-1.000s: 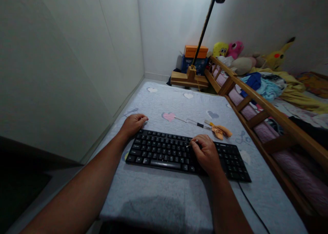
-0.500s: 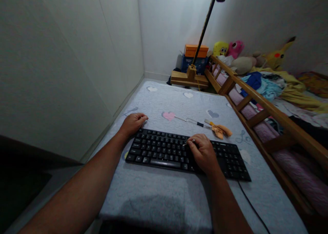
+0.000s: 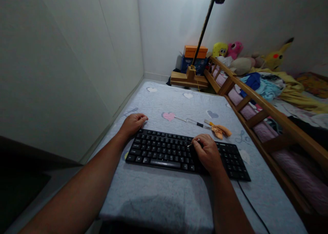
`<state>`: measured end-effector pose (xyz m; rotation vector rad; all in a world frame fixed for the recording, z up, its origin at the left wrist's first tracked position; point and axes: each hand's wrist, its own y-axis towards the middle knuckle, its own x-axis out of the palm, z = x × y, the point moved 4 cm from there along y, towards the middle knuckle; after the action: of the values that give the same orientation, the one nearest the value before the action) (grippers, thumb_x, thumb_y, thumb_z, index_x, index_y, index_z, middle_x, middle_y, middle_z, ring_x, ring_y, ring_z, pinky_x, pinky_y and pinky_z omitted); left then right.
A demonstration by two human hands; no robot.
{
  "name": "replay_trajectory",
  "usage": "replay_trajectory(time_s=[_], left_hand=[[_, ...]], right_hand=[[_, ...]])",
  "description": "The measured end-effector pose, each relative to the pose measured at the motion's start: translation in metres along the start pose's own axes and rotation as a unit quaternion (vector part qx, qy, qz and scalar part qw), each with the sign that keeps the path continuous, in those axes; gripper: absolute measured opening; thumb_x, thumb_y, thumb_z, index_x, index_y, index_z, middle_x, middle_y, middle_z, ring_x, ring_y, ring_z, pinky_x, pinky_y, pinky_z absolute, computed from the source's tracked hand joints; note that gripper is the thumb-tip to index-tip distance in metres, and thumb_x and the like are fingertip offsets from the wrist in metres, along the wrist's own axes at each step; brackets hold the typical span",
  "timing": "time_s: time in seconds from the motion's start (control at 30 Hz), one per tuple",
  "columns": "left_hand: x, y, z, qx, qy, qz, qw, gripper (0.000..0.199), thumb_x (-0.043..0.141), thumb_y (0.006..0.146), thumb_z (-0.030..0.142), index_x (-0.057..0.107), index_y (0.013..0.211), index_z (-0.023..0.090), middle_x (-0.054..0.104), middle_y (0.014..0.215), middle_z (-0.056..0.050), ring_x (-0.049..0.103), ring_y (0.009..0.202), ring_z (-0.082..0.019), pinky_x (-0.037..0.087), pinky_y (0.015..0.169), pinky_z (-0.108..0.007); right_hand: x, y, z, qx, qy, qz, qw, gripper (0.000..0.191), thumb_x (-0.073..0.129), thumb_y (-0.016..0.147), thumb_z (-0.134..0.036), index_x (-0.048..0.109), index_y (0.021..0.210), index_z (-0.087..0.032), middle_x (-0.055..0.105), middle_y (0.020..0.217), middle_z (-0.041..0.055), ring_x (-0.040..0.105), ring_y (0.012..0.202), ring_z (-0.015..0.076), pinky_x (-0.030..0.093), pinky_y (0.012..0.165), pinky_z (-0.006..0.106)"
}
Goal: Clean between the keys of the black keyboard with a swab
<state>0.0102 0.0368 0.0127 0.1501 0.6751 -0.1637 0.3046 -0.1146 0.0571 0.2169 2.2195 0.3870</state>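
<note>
A black keyboard [image 3: 164,148] lies across the cloth-covered surface. My right hand [image 3: 206,152] is over its right half, closed in a pinch on a thin white cotton swab [image 3: 190,145]. The swab's left end points down at the keys, left of my fingers. Beside the keyboard's far left corner rests my left hand [image 3: 133,123], its fingers curled together; whatever they may hold is hidden. Beyond the keyboard lie a thin stick [image 3: 180,119], a wire-loop tool with a black grip [image 3: 200,124], a yellow-handled brush [image 3: 208,122] and a crumpled orange cloth [image 3: 219,131].
The keyboard's cable [image 3: 252,203] runs off toward the near right. A wooden bed rail [image 3: 256,104] borders the right side, with plush toys and clothes behind it. At the far end stands a lamp on a wooden base [image 3: 189,77]. White cabinet doors [image 3: 102,56] rise on the left.
My right hand has shifted slightly to the right along the keyboard, carrying the cotton swab. My left hand has stayed in place.
</note>
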Motion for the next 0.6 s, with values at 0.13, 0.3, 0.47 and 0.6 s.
replay_trajectory(time_s=[0.13, 0.3, 0.47, 0.6], left_hand=[[-0.0002, 0.0, 0.0007, 0.0, 0.0, -0.006, 1.0, 0.04, 0.05, 0.083, 0.05, 0.072, 0.085, 0.016, 0.056, 0.052, 0.001, 0.051, 0.05, -0.018, 0.036, 0.053, -0.029], [-0.0007, -0.0007, 0.003, -0.001, -0.001, -0.001, 1.0, 0.039, 0.051, 0.083, 0.048, 0.072, 0.084, 0.016, 0.056, 0.052, 0.001, 0.05, 0.051, -0.017, 0.035, 0.053, -0.029], [0.0001, -0.0005, 0.0024, -0.002, 0.001, -0.002, 1.0, 0.04, 0.05, 0.084, 0.049, 0.072, 0.085, 0.015, 0.057, 0.053, 0.0, 0.051, 0.051, -0.018, 0.035, 0.053, -0.029], [0.0004, -0.0006, 0.0009, -0.003, -0.001, 0.001, 1.0, 0.04, 0.05, 0.084, 0.049, 0.072, 0.084, 0.016, 0.057, 0.052, 0.0, 0.051, 0.051, -0.018, 0.035, 0.052, -0.029]], right_hand=[[0.0005, 0.0, 0.0009, 0.004, -0.006, -0.005, 1.0, 0.02, 0.05, 0.089, -0.024, 0.059, 0.072, -0.022, 0.064, 0.077, 0.004, 0.055, 0.084, 0.0221, 0.04, 0.081, 0.037], [0.0006, 0.0007, 0.0014, 0.008, -0.004, 0.003, 1.0, 0.02, 0.049, 0.09, -0.026, 0.059, 0.073, -0.022, 0.064, 0.077, 0.0048, 0.055, 0.085, 0.0228, 0.041, 0.081, 0.038], [0.0012, 0.0013, 0.0033, 0.009, -0.002, 0.014, 1.0, 0.019, 0.05, 0.09, -0.027, 0.061, 0.076, -0.022, 0.066, 0.08, 0.0054, 0.055, 0.086, 0.0232, 0.042, 0.082, 0.039], [0.0007, 0.0012, 0.0029, 0.001, -0.011, 0.024, 1.0, 0.019, 0.05, 0.091, -0.027, 0.062, 0.076, -0.023, 0.067, 0.081, 0.0054, 0.056, 0.087, 0.0232, 0.042, 0.083, 0.038]])
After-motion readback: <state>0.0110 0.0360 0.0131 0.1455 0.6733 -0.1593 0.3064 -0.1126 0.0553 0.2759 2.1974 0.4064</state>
